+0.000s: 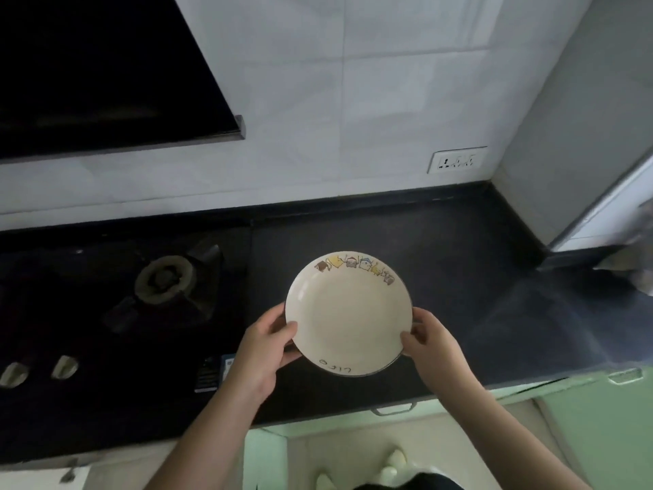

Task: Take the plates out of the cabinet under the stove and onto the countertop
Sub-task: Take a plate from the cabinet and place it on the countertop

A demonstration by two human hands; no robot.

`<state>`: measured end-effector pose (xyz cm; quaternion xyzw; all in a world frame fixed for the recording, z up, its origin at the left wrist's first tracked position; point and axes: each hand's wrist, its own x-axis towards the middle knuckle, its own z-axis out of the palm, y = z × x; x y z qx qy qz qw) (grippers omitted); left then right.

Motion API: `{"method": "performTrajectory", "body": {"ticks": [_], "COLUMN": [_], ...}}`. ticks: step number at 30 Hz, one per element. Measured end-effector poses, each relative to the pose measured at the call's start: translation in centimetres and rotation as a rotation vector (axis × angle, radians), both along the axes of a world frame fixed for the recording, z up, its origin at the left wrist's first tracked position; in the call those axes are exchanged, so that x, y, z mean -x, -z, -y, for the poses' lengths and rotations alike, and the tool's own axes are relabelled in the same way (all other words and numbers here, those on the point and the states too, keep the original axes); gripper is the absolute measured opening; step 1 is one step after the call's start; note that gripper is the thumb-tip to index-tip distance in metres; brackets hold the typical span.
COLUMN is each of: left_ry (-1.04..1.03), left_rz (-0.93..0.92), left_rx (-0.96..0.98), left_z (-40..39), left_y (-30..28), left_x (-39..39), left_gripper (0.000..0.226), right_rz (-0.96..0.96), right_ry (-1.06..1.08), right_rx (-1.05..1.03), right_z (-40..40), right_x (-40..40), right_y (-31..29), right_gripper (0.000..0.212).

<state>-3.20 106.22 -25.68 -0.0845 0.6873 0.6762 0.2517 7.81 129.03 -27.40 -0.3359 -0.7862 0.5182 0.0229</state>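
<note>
Both hands are gripping the cream plate (348, 313) by its near rim, the left hand (263, 348) and the right hand (433, 343) on opposite sides. The plate is sitting over the dark surface (459, 249), just right of the stove burner (164, 279); beyond the plate, a wall socket (457, 160) is showing.

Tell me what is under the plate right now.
Below the plate lies the black countertop, bare around it. The left hand and right hand grip its rim. Whether it touches the counter is hidden, as are the fingers beneath.
</note>
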Motion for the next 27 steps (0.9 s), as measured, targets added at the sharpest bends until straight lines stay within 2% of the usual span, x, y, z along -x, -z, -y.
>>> {"method": "performTrajectory", "body": {"ticks": [13, 20, 27], "left_ry": [-0.209, -0.274, -0.284], "left_rz": [0.091, 0.165, 0.197], "left_rx": [0.121, 0.119, 0.151], "left_z": [-3.0, -3.2, -3.6], "left_y": [6.9, 9.8, 11.5], "left_x": [7.1, 10.2, 11.6], "left_gripper": [0.053, 0.048, 0.055], "right_rz": [0.064, 0.128, 0.144], "right_ry": [-0.047, 0.053, 0.086], "right_rx": [0.249, 0.542, 0.584], "right_z": [-3.4, -3.5, -3.6], "right_x": [11.3, 14.5, 16.2], "right_y": [5.9, 8.8, 10.4], "right_gripper": [0.043, 0.044, 0.045]}}
